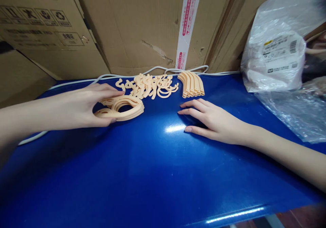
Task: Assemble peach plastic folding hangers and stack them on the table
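My left hand (89, 107) is wrapped around one end of a stack of beige ring-shaped pieces (137, 108), its thumb on the near side and its fingers on the far side. The stack sits at the left of the blue table. Just behind it spreads a loose pile of beige hook-shaped pieces (146, 85). A bundle of beige curved strips (191, 84) lies side by side to the right of that pile. My right hand (207, 119) rests on the table in front of the strips, fingers apart and holding nothing.
Large cardboard boxes (142, 24) stand along the back of the blue table (142, 173). A white cable (107, 76) runs along the base of the boxes. Clear plastic bags (277, 58), one with a printed label, lie at the right. The table's front edge shows at lower right.
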A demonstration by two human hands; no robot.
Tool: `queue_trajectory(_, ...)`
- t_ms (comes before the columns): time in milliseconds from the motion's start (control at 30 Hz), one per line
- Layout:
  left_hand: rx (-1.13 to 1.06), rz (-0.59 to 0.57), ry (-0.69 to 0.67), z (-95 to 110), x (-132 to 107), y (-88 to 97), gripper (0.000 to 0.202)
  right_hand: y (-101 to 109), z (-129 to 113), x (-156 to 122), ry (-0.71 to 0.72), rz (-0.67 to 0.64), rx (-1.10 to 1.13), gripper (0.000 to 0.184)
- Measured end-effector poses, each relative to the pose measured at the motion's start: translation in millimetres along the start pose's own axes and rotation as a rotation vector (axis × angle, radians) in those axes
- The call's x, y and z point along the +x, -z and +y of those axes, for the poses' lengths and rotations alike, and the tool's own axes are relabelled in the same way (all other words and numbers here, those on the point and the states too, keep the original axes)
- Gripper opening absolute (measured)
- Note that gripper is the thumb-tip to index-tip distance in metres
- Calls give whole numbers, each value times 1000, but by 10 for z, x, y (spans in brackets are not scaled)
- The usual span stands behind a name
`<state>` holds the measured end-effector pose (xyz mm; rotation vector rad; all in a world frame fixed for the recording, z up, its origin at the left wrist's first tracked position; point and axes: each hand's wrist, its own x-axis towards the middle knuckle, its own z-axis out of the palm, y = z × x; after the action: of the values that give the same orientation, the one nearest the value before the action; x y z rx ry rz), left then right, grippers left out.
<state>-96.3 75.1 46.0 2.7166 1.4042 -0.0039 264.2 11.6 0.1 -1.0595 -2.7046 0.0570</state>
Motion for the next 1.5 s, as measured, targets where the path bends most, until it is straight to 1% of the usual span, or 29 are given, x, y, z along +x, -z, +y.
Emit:
queue_trajectory(100,-1,19,21,-86,-17,2,80,-6,0,2,5,7,-3,50)
queue_trajectory(167,-7,22,-2,-150,-45,58,78,-9,-2,3,11,15,-5,49)
queue_trajectory(233,-16,54,-2,-226,-72,136,75,-10,-5,4,14,17,-10,48)
queue_trajectory(300,3,120,51,-317,-89,199,77,-10,-9,4,13,16,-16,49)
queue_trajectory(333,24,133,92,-364,-93,217,79,-9,-11,5,12,14,-19,49)
queue_trajectory(367,46,125,138,-409,-92,226,81,-9,-13,6,11,13,-21,49)
queue_trajectory(400,60,91,183,-448,-88,226,82,-8,-15,7,11,12,-23,49)
queue_trajectory(500,57,-43,266,-508,-59,193,84,-6,-21,10,11,10,-26,49)
queue_trajectory(600,35,-114,280,-473,-24,161,86,-5,-26,11,9,7,-24,48)
queue_trajectory(700,24,-134,301,-403,2,156,86,-4,-29,9,13,12,-22,47)
queue_trajectory(833,20,-125,317,-350,13,165,87,-5,-28,8,17,11,-30,48)
queue_trajectory(1033,4,-102,284,-338,18,159,84,-6,-26,6,14,8,-38,49)
queue_trajectory(1267,-9,-67,253,-407,34,116,78,-2,-26,5,14,3,-41,50)
queue_trajectory(1367,2,-78,244,-419,36,105,82,-1,-26,7,15,8,-35,49)
queue_trajectory(1500,33,-96,258,-379,24,117,88,1,-28,7,14,16,-25,48)
